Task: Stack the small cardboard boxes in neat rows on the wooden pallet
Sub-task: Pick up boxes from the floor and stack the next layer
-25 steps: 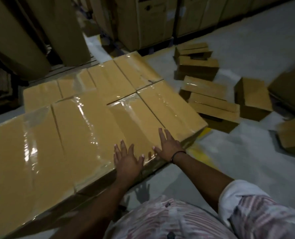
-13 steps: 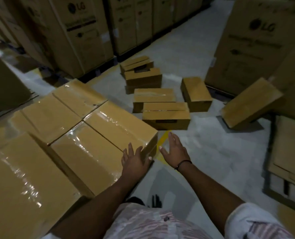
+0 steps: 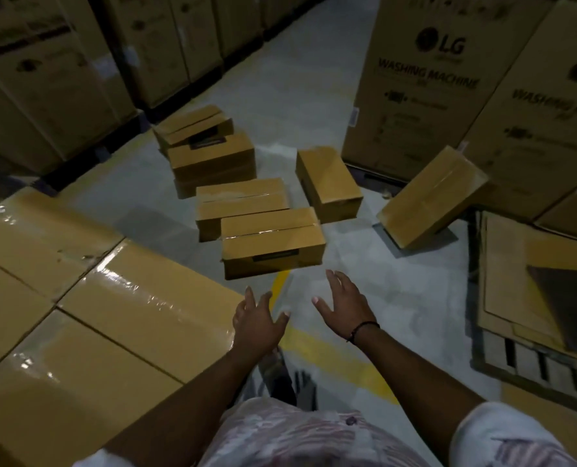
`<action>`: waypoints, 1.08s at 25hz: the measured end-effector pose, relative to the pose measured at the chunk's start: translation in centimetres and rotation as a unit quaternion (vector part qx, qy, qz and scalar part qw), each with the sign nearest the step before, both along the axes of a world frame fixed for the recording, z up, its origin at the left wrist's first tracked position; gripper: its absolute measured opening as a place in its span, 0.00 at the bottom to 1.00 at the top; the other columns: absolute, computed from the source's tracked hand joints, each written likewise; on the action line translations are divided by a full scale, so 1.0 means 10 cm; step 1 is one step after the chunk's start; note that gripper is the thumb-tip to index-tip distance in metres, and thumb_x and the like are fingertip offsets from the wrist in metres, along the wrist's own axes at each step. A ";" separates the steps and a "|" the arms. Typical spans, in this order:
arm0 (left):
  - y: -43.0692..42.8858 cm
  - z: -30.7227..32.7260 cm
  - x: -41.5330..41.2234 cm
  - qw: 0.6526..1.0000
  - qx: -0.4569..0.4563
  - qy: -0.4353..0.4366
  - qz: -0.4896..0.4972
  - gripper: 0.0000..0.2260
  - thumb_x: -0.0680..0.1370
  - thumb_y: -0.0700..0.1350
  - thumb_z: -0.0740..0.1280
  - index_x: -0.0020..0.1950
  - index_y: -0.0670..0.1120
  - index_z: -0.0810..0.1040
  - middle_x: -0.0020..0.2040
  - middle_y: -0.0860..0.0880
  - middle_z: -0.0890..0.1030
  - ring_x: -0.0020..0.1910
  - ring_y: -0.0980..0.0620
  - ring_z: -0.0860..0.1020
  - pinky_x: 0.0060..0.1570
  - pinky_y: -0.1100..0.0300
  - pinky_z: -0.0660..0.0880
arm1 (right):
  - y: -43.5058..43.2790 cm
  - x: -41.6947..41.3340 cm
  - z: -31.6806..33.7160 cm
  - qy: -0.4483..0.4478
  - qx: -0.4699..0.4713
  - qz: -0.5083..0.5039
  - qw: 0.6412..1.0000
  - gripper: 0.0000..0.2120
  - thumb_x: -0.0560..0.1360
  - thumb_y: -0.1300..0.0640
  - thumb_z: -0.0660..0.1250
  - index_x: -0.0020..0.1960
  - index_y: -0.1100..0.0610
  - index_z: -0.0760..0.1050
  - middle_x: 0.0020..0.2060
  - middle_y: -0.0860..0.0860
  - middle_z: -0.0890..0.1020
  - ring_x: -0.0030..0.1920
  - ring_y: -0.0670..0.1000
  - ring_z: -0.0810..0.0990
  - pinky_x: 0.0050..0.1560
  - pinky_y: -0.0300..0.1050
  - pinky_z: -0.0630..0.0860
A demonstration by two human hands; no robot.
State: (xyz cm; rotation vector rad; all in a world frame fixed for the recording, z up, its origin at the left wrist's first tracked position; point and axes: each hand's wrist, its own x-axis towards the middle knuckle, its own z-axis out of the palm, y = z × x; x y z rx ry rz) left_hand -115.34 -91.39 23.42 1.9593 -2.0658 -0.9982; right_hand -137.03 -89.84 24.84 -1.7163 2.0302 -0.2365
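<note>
The person wears a pale shirt point(image 3: 290, 436) with faded pink stripes and a small dark button point(image 3: 350, 421) on the front. Its sleeves point(image 3: 492, 429) are short with white ends. A thin black band point(image 3: 364, 329) goes round the wrist of the right hand point(image 3: 346, 306).

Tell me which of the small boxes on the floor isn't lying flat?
The tilted box at far right, beside the washing machine carton: it is propped up on one edge. The other small boxes sit flat, some stacked.

Stacked boxes point(image 3: 95, 315) — partly off-frame, left
</note>
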 end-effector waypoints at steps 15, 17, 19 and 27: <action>-2.71 -0.25 -0.27 0.994 0.101 -0.012 0.046 0.33 0.79 0.67 0.62 0.79 0.51 0.64 0.82 0.40 0.52 0.75 0.31 0.64 0.71 0.40 0.67 | -2.86 -0.53 -0.16 -0.010 0.059 0.008 0.998 0.35 0.81 0.37 0.58 0.81 0.51 0.55 0.78 0.55 0.61 0.76 0.59 0.62 0.72 0.58 0.65; -2.92 -0.32 -0.31 0.991 0.115 0.003 0.073 0.35 0.78 0.69 0.61 0.79 0.51 0.64 0.82 0.40 0.53 0.74 0.32 0.65 0.71 0.40 0.67 | -3.23 -0.61 -0.26 -0.012 0.071 0.026 0.997 0.35 0.80 0.35 0.58 0.81 0.51 0.56 0.77 0.55 0.63 0.75 0.59 0.63 0.71 0.60 0.67; -3.11 -0.42 -0.39 0.983 0.141 0.009 0.115 0.34 0.79 0.67 0.62 0.80 0.50 0.64 0.82 0.41 0.53 0.76 0.33 0.63 0.72 0.41 0.65 | -3.60 -0.71 -0.40 0.000 0.088 0.062 0.994 0.35 0.79 0.35 0.57 0.81 0.51 0.56 0.77 0.54 0.64 0.74 0.60 0.64 0.71 0.62 0.66; -4.10 -0.59 -1.18 0.930 0.248 -0.006 0.270 0.31 0.82 0.60 0.64 0.80 0.48 0.63 0.81 0.38 0.56 0.76 0.33 0.63 0.70 0.44 0.65 | -5.37 -1.30 -1.02 -0.001 0.188 0.220 0.957 0.35 0.79 0.34 0.57 0.81 0.50 0.56 0.77 0.54 0.64 0.73 0.59 0.67 0.69 0.59 0.69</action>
